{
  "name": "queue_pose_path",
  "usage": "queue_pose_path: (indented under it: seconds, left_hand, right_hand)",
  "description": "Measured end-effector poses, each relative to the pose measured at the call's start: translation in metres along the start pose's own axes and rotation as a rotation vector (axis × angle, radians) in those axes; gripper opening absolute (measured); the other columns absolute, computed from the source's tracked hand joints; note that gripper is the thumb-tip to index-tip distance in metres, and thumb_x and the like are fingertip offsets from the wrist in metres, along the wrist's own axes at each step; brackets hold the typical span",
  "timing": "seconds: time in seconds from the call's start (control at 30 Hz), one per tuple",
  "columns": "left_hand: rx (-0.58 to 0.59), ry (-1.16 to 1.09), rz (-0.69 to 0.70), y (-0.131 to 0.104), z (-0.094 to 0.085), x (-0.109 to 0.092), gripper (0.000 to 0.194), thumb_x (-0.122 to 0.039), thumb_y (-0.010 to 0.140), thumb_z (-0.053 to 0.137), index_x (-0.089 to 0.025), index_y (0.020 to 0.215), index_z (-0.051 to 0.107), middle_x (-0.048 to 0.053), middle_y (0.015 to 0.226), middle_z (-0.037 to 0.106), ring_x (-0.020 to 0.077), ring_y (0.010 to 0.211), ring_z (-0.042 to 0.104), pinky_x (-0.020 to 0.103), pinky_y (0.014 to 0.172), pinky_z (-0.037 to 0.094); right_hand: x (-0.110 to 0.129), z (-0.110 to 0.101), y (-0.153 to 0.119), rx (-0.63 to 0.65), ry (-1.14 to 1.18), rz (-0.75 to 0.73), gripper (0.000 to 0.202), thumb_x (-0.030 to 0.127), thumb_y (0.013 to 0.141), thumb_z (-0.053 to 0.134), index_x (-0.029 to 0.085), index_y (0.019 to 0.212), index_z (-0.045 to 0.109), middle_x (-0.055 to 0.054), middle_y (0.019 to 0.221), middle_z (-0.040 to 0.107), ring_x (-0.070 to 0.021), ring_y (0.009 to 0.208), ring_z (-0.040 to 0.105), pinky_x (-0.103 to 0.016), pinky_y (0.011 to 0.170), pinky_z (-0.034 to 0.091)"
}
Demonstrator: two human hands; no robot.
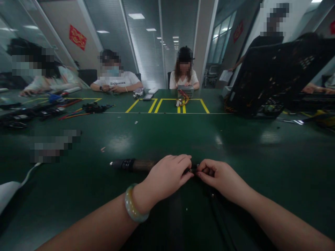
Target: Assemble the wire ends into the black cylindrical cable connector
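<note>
A dark cylindrical tool that looks like an electric screwdriver [142,165] lies sideways on the green table, its metal tip pointing left. My left hand [167,177], with a pale bangle on the wrist, is closed round the tool's right end and hides it. Just to the right, my right hand [221,176] pinches a small dark piece at that end, apparently the cable's plug. The fingers of both hands almost touch, so the joint between them is mostly covered. Below my right hand a black cable [218,216] runs down toward the table's near edge.
Across the green table [167,134] sit several people. Bundles of black cables [31,113] lie at the left, and a large black case [274,76] stands at the right. A grey box with coloured wires [184,92] is at the far side. A white cord [30,174] lies at the near left.
</note>
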State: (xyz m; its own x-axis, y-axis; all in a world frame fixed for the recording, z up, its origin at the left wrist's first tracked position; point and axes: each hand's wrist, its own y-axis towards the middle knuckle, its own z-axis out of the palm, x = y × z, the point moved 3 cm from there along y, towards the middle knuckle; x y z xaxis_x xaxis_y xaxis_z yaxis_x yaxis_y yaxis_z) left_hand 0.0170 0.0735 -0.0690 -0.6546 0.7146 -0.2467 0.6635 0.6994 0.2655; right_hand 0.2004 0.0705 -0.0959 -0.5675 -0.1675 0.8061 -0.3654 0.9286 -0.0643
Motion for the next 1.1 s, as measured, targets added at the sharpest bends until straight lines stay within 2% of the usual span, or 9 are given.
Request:
queue_pose_path:
  seconds: [0.1,0.4,0.67,0.8,1.0,1.1]
  left_hand:
    - [0.015,-0.017,-0.02,0.0,0.0,0.0,0.015,-0.027,0.086,0.066,-0.02,0.094,0.054,0.003,0.121,0.06,0.0224,0.101,0.06,0.04,0.084,0.048]
    - [-0.017,-0.051,-0.036,-0.002,0.005,0.001,0.011,-0.024,0.086,0.065,-0.021,0.093,0.056,0.002,0.118,0.061,0.022,0.103,0.058,0.039,0.089,0.046]
    - [0.012,-0.037,-0.042,-0.001,0.006,0.0,0.006,-0.022,0.087,0.062,-0.021,0.089,0.056,0.0,0.094,0.064,0.0208,0.09,0.059,0.035,0.081,0.045]
    - [0.011,-0.01,-0.04,-0.001,0.004,-0.001,0.006,-0.022,0.088,0.062,-0.02,0.088,0.056,0.0,0.09,0.063,0.0202,0.086,0.058,0.034,0.077,0.043]
    - [0.015,0.009,-0.046,-0.001,0.002,-0.004,0.007,-0.024,0.089,0.062,-0.02,0.088,0.055,0.0,0.089,0.062,0.0197,0.085,0.058,0.033,0.076,0.042]
    - [0.012,0.016,-0.029,0.0,0.002,-0.004,0.007,-0.025,0.09,0.06,-0.02,0.088,0.056,0.0,0.09,0.062,0.0199,0.085,0.058,0.033,0.076,0.042]
  right_hand:
    - [0.001,0.0,0.001,-0.006,0.005,0.006,0.007,0.024,0.087,0.058,0.021,0.083,0.062,0.004,0.069,0.061,-0.0118,0.063,0.055,-0.02,0.054,0.037]
    - [0.0,0.005,0.003,-0.051,0.013,-0.019,0.007,0.021,0.084,0.057,0.019,0.079,0.062,0.002,0.068,0.06,-0.013,0.062,0.055,-0.02,0.055,0.038]
    - [-0.004,0.006,0.005,-0.089,0.013,-0.006,0.005,0.021,0.082,0.061,0.019,0.08,0.064,0.002,0.068,0.062,-0.0134,0.063,0.056,-0.02,0.054,0.036]
    - [0.001,0.005,0.002,-0.097,-0.022,-0.01,0.006,0.024,0.084,0.062,0.019,0.081,0.066,0.002,0.07,0.064,-0.0137,0.065,0.058,-0.02,0.055,0.037]
    - [0.017,0.0,-0.003,-0.166,-0.174,-0.066,0.007,0.02,0.085,0.061,0.021,0.081,0.067,0.002,0.078,0.065,-0.0148,0.072,0.06,-0.023,0.065,0.04]
    - [0.026,-0.003,-0.008,-0.252,-0.286,-0.139,0.007,0.019,0.083,0.065,0.022,0.077,0.067,-0.001,0.098,0.063,-0.0178,0.091,0.06,-0.027,0.08,0.041]
